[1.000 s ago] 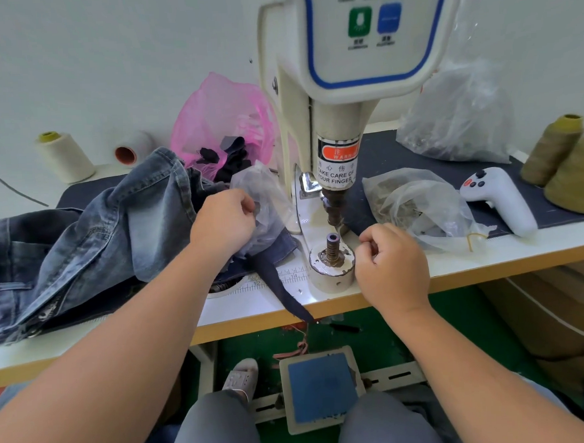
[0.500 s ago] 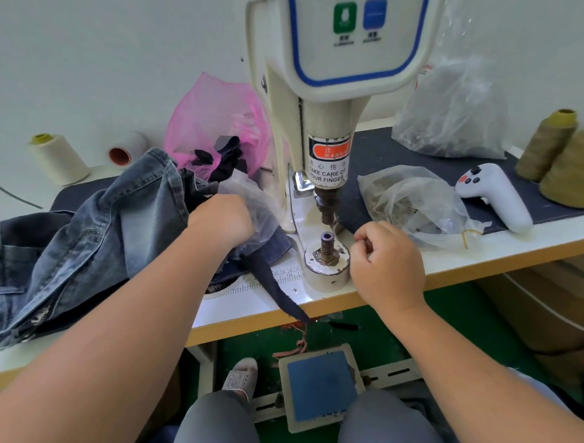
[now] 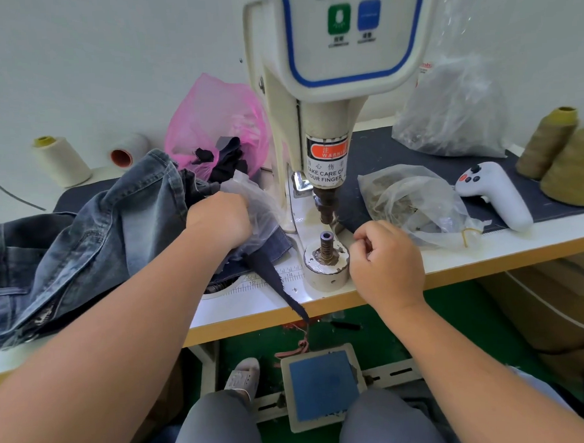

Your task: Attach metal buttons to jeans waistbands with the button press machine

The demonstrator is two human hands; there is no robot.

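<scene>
Currently loading parts, nothing pressed yet, I'd say. Jeans (image 3: 84, 237) bunched at left of the table (image 3: 453, 264), not under the press. Left hand (image 3: 218, 221) is curled into a clear plastic bag (image 3: 260, 209) beside the button press machine (image 3: 325, 86); can't tell what it grips. Lower die (image 3: 327, 250) looks bare. Right hand (image 3: 386, 264) is curled just right of the die, fingertips pinched, object too small to see. Next: seat a part on the die, then bring the waistband over. Versus 1 s ago, right hand sits slightly further right.
</scene>
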